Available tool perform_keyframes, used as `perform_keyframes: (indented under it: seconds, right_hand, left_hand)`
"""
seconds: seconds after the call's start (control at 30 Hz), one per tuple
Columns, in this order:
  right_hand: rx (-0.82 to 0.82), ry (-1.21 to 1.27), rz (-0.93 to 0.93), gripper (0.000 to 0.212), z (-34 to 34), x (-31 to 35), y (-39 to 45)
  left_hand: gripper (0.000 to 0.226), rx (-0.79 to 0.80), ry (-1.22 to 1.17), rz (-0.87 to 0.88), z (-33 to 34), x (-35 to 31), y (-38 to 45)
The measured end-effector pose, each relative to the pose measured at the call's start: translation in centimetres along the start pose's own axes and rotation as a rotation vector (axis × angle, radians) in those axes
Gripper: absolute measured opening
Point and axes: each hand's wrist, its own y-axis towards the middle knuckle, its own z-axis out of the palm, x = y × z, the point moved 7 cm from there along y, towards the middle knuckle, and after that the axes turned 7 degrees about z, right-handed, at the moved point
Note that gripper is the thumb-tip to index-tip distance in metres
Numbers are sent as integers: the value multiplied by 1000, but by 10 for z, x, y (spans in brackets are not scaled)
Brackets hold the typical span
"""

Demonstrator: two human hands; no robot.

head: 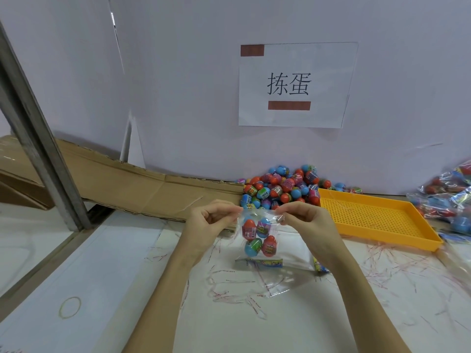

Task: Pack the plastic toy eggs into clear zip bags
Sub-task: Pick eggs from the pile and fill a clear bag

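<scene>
A clear zip bag (257, 258) hangs upright above the white table, with several toy eggs (256, 236) inside, red and blue-green ones. My left hand (206, 225) pinches the bag's top left corner. My right hand (305, 221) pinches its top right corner. A colourful printed strip lies along the bag's bottom edge. A heap of loose toy eggs (280, 187) sits against the back wall just beyond my hands.
A yellow perforated tray (377, 220) lies right of the egg heap. Filled bags (448, 200) pile up at the far right. Flattened cardboard (142, 187) leans at the back left beside a metal post (38, 146). Thin red-edged plastic strips litter the table; a rubber band (70, 307) lies front left.
</scene>
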Motion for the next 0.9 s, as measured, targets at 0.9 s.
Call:
perform_keyframes:
  seconds: [0.9]
  right_hand:
    - [10, -67, -53, 12, 13, 2, 2]
  left_hand:
    - [20, -111, 44, 7, -1, 1, 2]
